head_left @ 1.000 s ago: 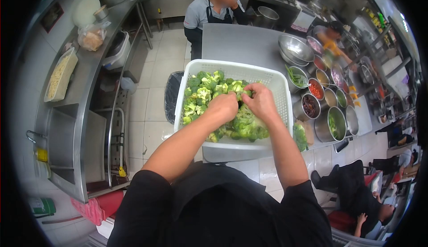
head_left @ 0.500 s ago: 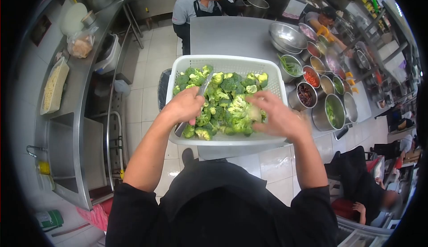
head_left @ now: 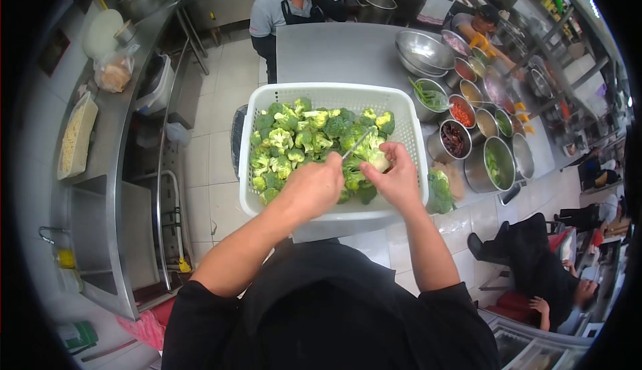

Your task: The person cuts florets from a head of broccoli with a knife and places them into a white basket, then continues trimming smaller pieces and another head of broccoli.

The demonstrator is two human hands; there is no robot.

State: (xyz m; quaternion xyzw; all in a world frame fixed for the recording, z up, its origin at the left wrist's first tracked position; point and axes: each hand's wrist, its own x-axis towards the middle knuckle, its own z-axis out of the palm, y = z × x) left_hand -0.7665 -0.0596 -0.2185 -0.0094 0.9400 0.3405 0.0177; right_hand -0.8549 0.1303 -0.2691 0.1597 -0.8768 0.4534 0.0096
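Observation:
My left hand point(head_left: 313, 186) is closed around the handle of a knife point(head_left: 354, 147), whose blade points up and right against a broccoli head point(head_left: 376, 157). Fingers of my right hand point(head_left: 396, 177) grip that head by its pale stalk side, over the right part of the basket. Below both hands, a white perforated plastic basket point(head_left: 245, 181) holds many cut broccoli florets point(head_left: 281, 139). Another piece of broccoli point(head_left: 439, 193) lies just outside the basket's right wall.
The basket stands on a steel table point(head_left: 328, 52). To the right are steel pots with chopped greens point(head_left: 493, 163), dried chillies point(head_left: 455, 139) and diced red pieces point(head_left: 461, 112), plus stacked bowls point(head_left: 424, 50). A co-worker point(head_left: 287, 12) stands behind the table; a sink point(head_left: 90, 236) is at left.
My left hand has brought the knife rightward from the basket's left side to the broccoli head. My right hand, blurred before, now grips that head. The view has shifted slightly.

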